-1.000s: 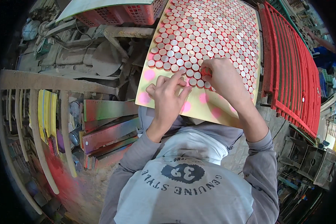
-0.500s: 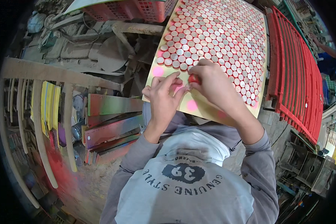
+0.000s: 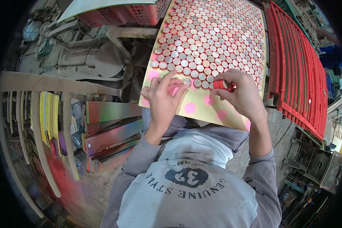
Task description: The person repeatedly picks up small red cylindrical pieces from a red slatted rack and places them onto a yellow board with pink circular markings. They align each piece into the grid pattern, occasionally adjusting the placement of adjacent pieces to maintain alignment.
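Observation:
My left hand (image 3: 164, 94) is over the near left part of a pale yellow board (image 3: 161, 104). Its thumb and finger tips meet at the edge of a small round pale disc (image 3: 186, 82), while the index finger sticks out. A short red roll (image 3: 220, 84), which looks like a stack of red-edged discs lying sideways, is gripped in my right hand (image 3: 239, 91). That hand hovers at the near edge of many closely set round discs (image 3: 216, 41), pale on top with red sides. Part of the roll is hidden by my fingers.
Pink spots (image 3: 190, 108) mark the board's near strip. A red plastic basket (image 3: 121, 16) stands beyond its left side, and red slatted panels (image 3: 296, 72) stand at the right. Wooden rails (image 3: 60, 82) and painted boards (image 3: 114, 110) are on the left.
My right hand has moved right with the red roll, away from my left hand. A pale disc now shows at my left fingertips. The view has shifted slightly.

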`<state>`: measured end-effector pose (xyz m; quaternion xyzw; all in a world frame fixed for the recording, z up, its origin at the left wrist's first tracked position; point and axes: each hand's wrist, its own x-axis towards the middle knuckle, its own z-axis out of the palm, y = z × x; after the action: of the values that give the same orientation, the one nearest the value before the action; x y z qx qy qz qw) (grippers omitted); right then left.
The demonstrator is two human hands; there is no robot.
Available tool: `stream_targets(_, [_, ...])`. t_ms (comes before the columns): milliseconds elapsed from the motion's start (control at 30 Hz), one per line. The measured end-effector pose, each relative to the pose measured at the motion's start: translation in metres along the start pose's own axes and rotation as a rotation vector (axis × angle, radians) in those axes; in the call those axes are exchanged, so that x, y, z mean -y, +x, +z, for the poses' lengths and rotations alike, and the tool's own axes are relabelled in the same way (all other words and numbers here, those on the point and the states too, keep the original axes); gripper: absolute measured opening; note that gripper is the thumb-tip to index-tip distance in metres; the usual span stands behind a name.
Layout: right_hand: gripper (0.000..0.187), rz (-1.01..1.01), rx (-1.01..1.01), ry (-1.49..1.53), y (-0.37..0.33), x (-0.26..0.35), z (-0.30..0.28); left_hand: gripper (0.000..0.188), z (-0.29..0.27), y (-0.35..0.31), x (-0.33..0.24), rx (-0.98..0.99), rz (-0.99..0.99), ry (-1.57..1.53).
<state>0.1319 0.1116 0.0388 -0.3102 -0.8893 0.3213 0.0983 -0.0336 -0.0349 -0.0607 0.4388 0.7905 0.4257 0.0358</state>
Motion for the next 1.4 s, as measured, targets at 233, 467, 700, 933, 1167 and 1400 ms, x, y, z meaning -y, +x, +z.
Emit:
stream_targets(233, [0.025, -0.022, 0.068, -0.014, -0.001, 0.003, 0.004, 0.051, 0.006, 0.0, 0.001, 0.03, -0.005, -0.04])
stream_targets(467, [0.027, -0.044, 0.123, -0.036, -0.006, 0.005, 0.011, 0.057, 0.01, 0.0, 0.001, 0.004, 0.044, -0.037])
stream_targets(700, [0.027, -0.115, 0.098, -0.067, -0.001, 0.004, 0.022, 0.069, 0.006, -0.001, 0.001, -0.011, 0.049, -0.044])
stream_targets(933, [0.025, -0.19, 0.108, 0.011, 0.013, 0.015, 0.047, 0.068, -0.018, -0.008, -0.007, 0.148, 0.058, -0.256])
stream_targets(1167, [0.024, -0.228, 0.195, 0.006, 0.045, 0.024, 0.059, 0.069, -0.025, -0.002, -0.002, 0.099, -0.045, -0.459])
stream_targets(1400, [0.025, -0.116, 0.181, 0.039, 0.045, 0.032, 0.047, 0.062, -0.015, -0.001, 0.006, 0.058, -0.007, -0.322])
